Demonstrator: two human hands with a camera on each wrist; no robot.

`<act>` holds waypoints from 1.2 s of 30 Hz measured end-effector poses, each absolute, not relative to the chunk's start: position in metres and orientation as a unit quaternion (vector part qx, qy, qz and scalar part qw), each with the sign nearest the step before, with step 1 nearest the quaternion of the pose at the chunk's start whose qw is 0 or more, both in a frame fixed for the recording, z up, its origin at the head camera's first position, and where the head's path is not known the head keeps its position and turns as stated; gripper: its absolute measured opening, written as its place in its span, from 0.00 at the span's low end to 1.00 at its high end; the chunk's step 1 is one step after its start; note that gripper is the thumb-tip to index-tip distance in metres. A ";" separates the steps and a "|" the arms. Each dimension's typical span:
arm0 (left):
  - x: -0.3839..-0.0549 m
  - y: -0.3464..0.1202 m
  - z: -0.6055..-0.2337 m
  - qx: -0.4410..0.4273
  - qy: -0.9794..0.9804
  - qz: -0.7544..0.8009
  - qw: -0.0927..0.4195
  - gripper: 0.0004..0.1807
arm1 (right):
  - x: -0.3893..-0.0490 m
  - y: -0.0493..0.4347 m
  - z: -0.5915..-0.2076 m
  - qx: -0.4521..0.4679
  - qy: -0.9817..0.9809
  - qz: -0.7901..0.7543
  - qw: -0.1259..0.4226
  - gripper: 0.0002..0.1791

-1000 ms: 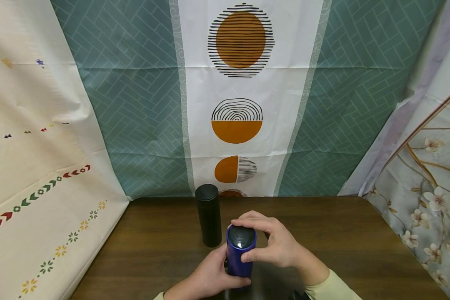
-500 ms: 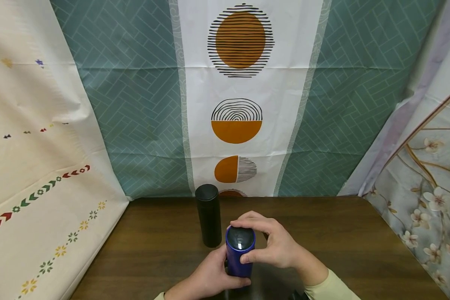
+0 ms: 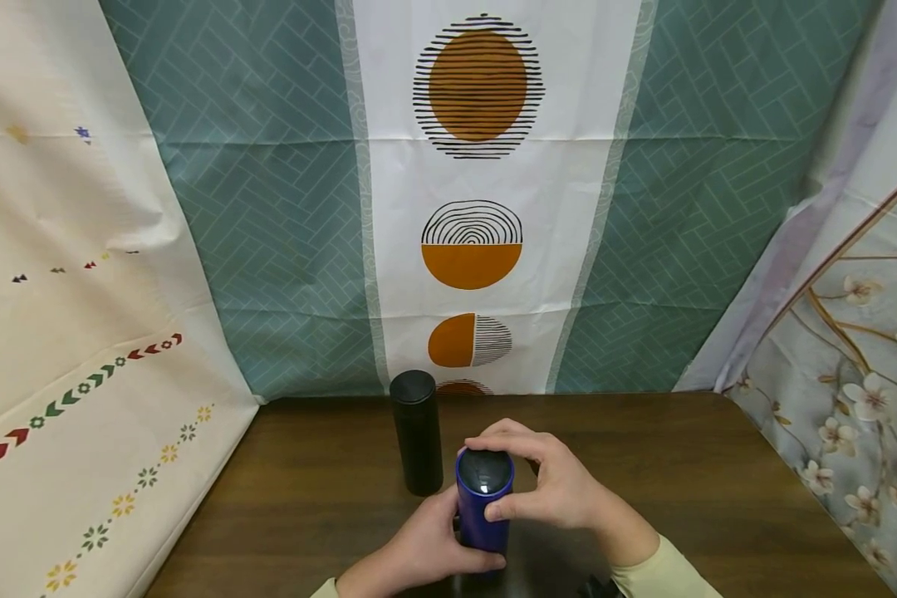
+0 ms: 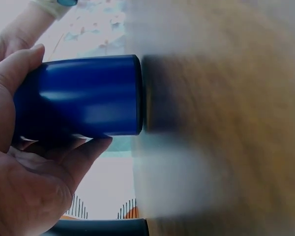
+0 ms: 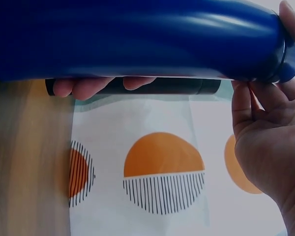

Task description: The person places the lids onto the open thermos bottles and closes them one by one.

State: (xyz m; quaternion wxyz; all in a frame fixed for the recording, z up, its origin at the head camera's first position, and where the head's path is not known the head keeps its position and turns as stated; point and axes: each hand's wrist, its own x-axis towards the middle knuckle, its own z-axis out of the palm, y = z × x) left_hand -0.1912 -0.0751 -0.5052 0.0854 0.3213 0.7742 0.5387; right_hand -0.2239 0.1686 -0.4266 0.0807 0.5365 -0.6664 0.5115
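Observation:
A blue thermos bottle (image 3: 482,523) with a dark, glossy top (image 3: 485,472) stands upright between both hands. My left hand (image 3: 429,536) grips its lower body, thumb across the front and fingers behind. At the upper end, my right hand (image 3: 549,477) holds the lid by its rim, thumb in front and fingers at the back. In the right wrist view the bottle's lid end (image 5: 291,61) lies between that thumb and the fingers. The left wrist view has the base (image 4: 139,96) at the tabletop, touching or barely above it. Behind, to the left, stands a black bottle (image 3: 419,436).
The brown wooden table (image 3: 306,482) reflects the bottle. A green and white patterned cloth (image 3: 291,249) hangs along its back edge. Cream cloth (image 3: 105,374) borders the left side and a floral cloth (image 3: 860,432) the right.
The blue bottle and both hands have shifted very slightly to the right. The grips look the same, and the head view has tilted a touch.

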 end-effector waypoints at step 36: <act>-0.252 -0.011 -0.500 0.269 0.809 0.513 0.097 0.45 | -0.272 0.234 -0.417 0.483 -0.710 0.511 0.032 0.39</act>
